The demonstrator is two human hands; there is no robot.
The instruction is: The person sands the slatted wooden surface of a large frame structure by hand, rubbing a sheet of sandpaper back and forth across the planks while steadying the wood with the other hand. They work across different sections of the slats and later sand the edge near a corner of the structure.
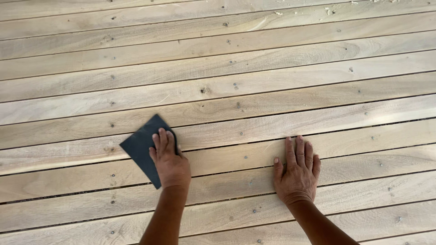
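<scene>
A dark grey sheet of sandpaper lies flat on pale wooden planks. My left hand presses down on the sheet's right part, fingers together over it. My right hand rests flat on a bare plank to the right, palm down, fingers slightly apart, holding nothing. Both forearms come in from the bottom edge.
The planks run nearly left to right with narrow dark gaps between them. Small nail or screw heads dot the boards in rows. A few wood chips lie near the top edge.
</scene>
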